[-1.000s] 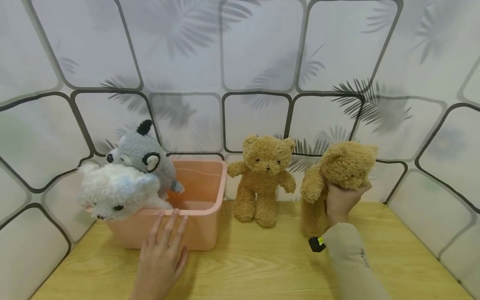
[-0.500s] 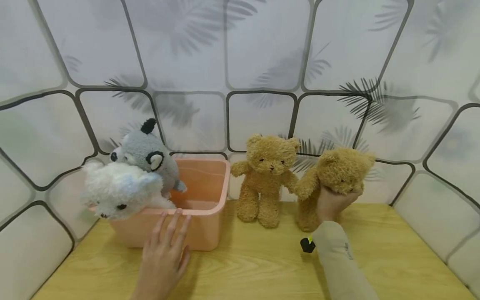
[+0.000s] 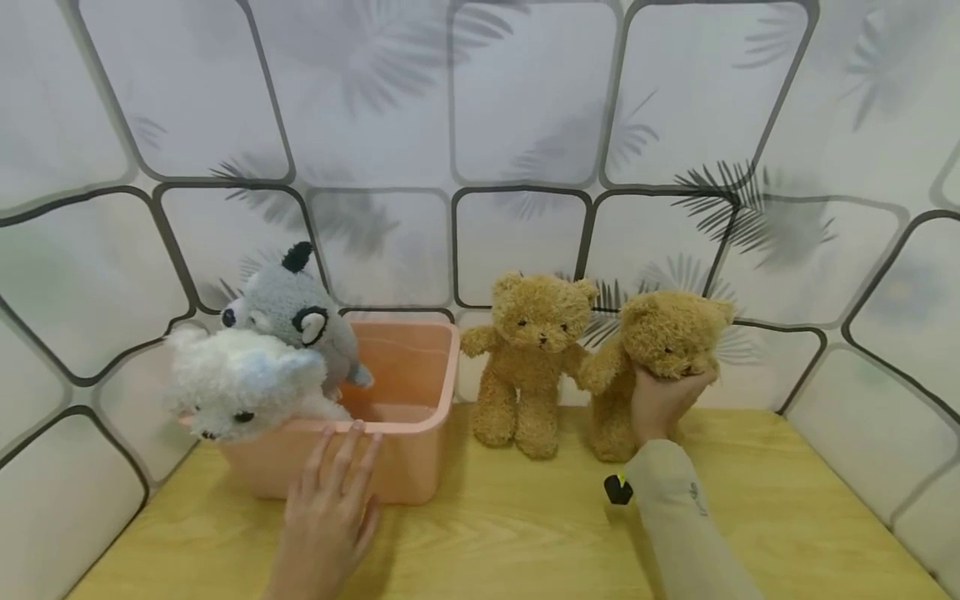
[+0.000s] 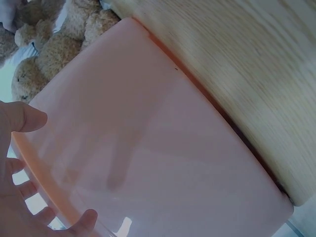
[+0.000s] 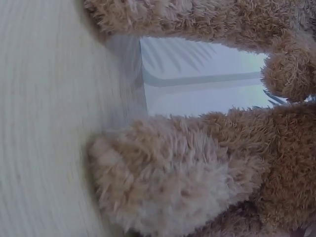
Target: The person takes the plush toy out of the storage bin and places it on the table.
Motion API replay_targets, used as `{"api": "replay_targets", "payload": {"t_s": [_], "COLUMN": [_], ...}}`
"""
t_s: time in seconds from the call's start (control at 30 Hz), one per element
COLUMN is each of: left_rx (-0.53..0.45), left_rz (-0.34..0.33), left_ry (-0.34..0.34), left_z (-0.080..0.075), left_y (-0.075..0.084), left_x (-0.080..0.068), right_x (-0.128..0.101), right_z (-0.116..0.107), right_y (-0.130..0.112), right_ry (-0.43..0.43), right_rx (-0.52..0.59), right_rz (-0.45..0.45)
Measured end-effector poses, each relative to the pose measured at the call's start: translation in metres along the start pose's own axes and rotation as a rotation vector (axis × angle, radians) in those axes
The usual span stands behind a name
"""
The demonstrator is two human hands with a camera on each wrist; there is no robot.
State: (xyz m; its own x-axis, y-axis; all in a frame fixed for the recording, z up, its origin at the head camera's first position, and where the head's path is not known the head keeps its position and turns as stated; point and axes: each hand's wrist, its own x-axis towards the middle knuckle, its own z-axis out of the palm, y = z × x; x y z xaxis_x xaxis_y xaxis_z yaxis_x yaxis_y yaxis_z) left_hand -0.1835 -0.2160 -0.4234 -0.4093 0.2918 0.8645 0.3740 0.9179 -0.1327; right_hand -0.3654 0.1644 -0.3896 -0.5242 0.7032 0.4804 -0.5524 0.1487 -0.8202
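My right hand (image 3: 663, 400) grips a brown teddy bear (image 3: 671, 321) under its chin. That bear's head tips forward, and its feet are down at the tabletop. Close on its left stands a matching teddy bear (image 3: 534, 367), facing me, its arm meeting the held bear's arm in the head view. In the right wrist view a fuzzy brown foot (image 5: 163, 182) stands by the wood surface; the hand is out of frame there. With fingers extended, my left hand (image 3: 326, 517) rests on the front rim of a pink plastic bin (image 3: 408, 458). The left wrist view shows its spread fingertips (image 4: 84, 222) along the rim.
A fluffy white plush (image 3: 240, 379) hangs over the bin's front left, with a grey plush (image 3: 300, 308) behind it. The bin's right half shows its bare inner wall. A wood-grain tabletop (image 3: 525, 533) runs back to a patterned wall covering (image 3: 517, 100).
My right hand has brought its bear leftward, up to the other bear, and turned it a little more towards me. The left hand stays on the bin's rim.
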Motion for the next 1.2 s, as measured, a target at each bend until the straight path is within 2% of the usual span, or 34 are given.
{"api": "replay_targets", "payload": {"t_s": [0.23,0.53,0.73,0.83,1.2], "left_rx": [0.021,0.021,0.006,0.003,0.007], "left_rz": [0.0,-0.004,0.004,0.006,0.004], "left_ry": [0.003,0.01,0.006,0.006,0.006], "left_z": [0.0,-0.001,0.0,0.0,0.0], "left_y": [-0.001,-0.002,0.0,0.0,0.0], "left_x": [-0.001,-0.002,-0.001,0.001,0.0], "right_x": [-0.001,0.002,0.001,0.001,0.011], "right_z": [0.003,0.003,-0.017,-0.028,-0.053], "right_y": [0.004,0.003,0.003,0.004,-0.003], "right_ry": [-0.028,-0.079,-0.188,-0.213,-0.204], "right_rx": [-0.039,-0.144,-0.166,-0.176,-0.241], "right_rz": [0.08,0.054,0.084,0.077,0.016]}}
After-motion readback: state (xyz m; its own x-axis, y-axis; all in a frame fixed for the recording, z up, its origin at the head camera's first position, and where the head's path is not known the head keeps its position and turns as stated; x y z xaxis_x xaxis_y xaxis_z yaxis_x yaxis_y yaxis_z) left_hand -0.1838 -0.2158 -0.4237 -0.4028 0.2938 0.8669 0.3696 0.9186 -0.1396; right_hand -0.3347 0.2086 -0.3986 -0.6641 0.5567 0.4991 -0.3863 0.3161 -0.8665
